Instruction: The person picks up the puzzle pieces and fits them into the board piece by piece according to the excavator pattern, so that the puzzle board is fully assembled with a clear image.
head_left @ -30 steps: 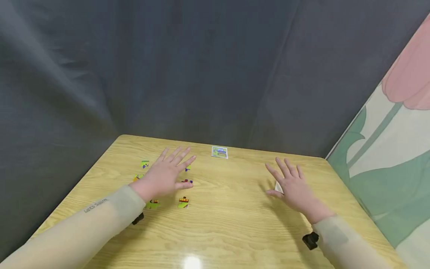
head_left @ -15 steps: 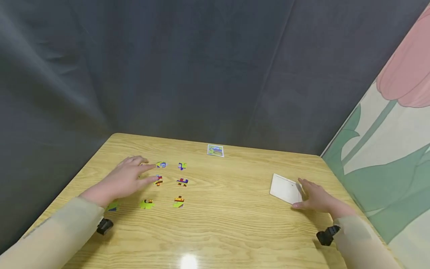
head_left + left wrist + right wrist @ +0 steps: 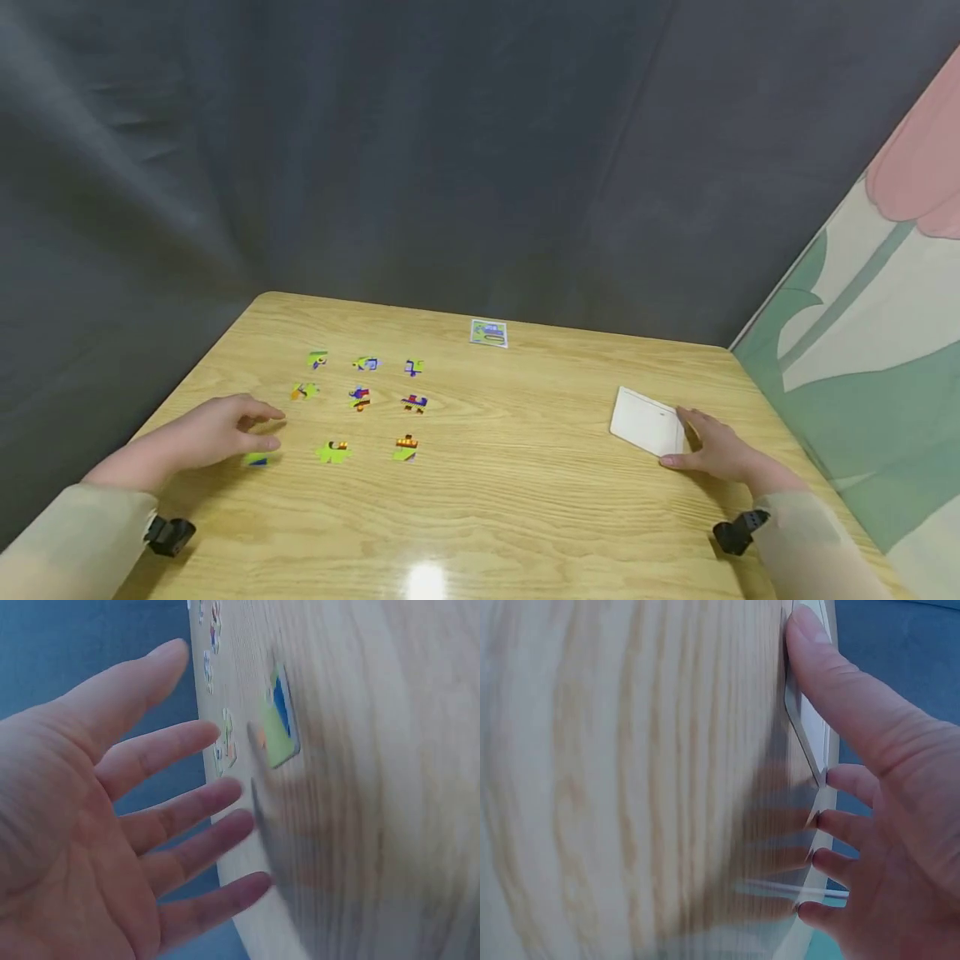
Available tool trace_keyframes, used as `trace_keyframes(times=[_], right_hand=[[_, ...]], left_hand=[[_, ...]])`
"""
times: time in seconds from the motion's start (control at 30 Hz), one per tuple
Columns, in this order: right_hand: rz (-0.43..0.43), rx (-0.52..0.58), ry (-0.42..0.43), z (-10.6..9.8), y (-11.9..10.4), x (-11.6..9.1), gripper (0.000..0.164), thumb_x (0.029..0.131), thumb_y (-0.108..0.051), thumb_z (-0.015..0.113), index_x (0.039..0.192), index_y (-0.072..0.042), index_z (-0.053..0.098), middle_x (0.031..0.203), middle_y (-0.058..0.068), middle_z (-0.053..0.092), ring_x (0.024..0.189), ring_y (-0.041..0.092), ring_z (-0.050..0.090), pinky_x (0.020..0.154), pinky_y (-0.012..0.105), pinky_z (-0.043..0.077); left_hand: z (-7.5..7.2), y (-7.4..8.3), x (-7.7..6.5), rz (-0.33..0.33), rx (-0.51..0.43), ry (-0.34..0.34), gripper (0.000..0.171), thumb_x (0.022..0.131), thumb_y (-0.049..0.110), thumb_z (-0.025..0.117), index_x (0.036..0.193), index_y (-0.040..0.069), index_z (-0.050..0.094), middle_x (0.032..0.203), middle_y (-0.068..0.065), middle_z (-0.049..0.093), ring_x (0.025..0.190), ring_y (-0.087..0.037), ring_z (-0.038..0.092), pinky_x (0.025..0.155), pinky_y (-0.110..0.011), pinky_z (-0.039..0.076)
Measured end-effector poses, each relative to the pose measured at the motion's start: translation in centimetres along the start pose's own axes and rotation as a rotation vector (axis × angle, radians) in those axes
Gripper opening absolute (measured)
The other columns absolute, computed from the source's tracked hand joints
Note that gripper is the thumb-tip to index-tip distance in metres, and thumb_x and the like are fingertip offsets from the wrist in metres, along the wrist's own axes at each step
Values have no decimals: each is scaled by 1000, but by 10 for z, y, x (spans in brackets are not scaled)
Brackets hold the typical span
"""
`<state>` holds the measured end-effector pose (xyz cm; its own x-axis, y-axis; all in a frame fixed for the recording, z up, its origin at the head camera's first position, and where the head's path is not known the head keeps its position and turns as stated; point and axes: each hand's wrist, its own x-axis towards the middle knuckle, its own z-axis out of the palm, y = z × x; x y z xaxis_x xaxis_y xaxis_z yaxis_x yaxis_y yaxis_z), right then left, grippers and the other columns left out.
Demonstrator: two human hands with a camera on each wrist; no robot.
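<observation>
Holds the left hand (image 3: 213,429) over the left side of the worktop (image 3: 510,517), thumb parted from softly bent fingers and nothing in the grasp. Partly covers with it, in the head view, a corner piece (image 3: 257,460). In the left wrist view, lies flat on the wood, apart from the fingertips: pale green with a blue patch.

Rests the right hand (image 3: 716,442) at the right end of the board (image 3: 645,421), fingers loose and spread, thumb at the near edge, index at the far corner, touching rather than gripping. Lies flat there, white, thin and rectangular, with a faint line inside its border and a small dark mark; too shallow in view to tell whether sunken like a tray.

Forms, with eight other pieces (image 3: 360,398), a loose grid of three rows inward from the left hand, all apart from one another. Runs to blue and yellow-green in the far row; to orange and green, then blue, red and brown in the middle; to green with dark, red and orange bits in the near row.

Bears, near the worktop's far edge, a white-bordered card (image 3: 489,333) with a blue and green picture. Backs onto a dark curtain (image 3: 450,150).
</observation>
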<state>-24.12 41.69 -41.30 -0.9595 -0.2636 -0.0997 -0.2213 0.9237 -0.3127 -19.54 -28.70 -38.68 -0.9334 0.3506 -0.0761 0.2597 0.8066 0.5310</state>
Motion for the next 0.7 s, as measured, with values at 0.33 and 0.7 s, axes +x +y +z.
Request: trace_keyframes(times=[0.33,0.7], right_hand=[[-137,14,3,14,-35,6,101,73,-43,86,143,9,35,139,44,32,123,66,29,90,76,30],[-216,-8,-79,27,-107,20,110,67,-58,83,148,0,34,148,39,26,132,61,25,94,75,28]], left_hand=[[6,3,-1,-25,28,39,46,72,25,89,107,6,66,98,-8,55,91,-27,54,78,-47,45],[7,1,-6,-86,52,21,42,71,23,89,97,9,60,90,-7,49,80,-24,46,70,-40,39]])
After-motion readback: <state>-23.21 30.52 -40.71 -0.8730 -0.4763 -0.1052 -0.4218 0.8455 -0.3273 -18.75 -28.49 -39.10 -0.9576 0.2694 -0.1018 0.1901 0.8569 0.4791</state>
